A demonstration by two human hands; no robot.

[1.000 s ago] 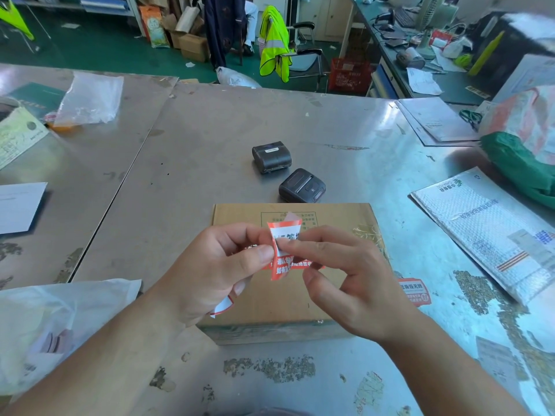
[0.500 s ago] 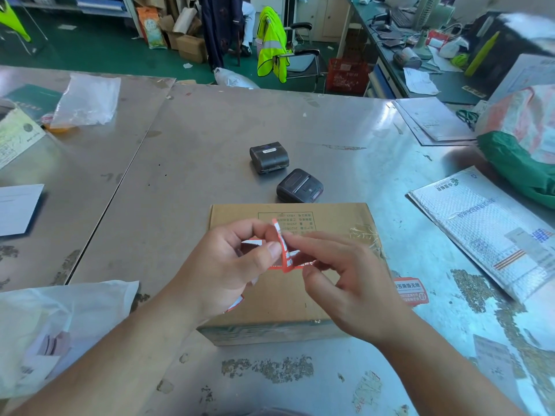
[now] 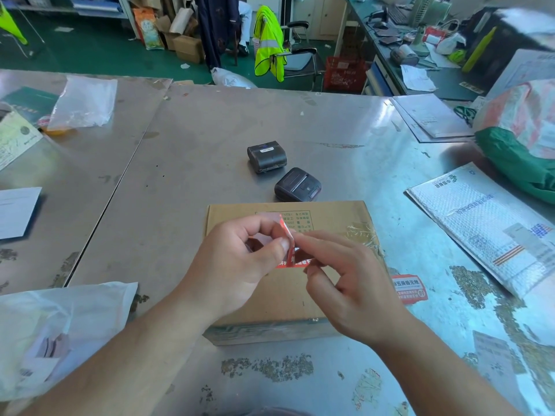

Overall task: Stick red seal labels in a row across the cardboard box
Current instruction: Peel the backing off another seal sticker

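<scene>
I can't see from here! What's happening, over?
Both hands pinch one red seal label above cardboard box. Box top bare. Nothing blocking.

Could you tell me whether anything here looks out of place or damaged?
Yes. One red seal label lies on the metal table to the right of the cardboard box, not on it. The box's right side carries crinkled clear tape, and the tabletop is flecked with old sticker residue.

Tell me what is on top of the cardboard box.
The cardboard box shows printed text and clear tape. A red label appears beneath both hands, left hand and right hand, which hide any others.
</scene>
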